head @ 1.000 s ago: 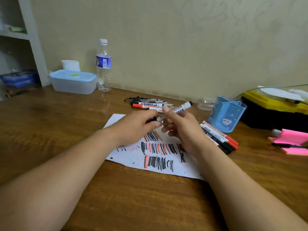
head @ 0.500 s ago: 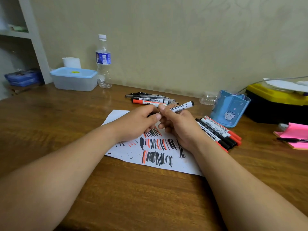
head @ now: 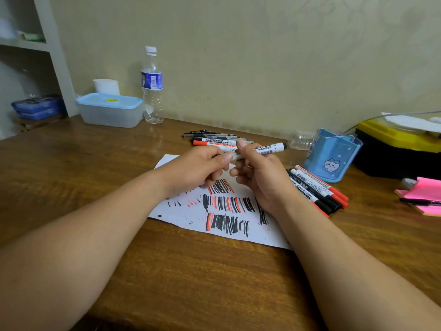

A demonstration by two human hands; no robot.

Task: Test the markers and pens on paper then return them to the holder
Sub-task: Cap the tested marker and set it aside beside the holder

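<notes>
Still gripping a white plastic marker [head: 262,149] in the right hand [head: 260,180], pinching its near end with the left hand [head: 198,170] above the scribbled paper sheet [head: 229,223], barely levelled since a second ago, not yet bound for the blue plastic holder [head: 334,158].

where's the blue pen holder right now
Head view, right side: the blue pen holder stands on the table, just behind a bunch of markers and left of the yellow box.
</notes>
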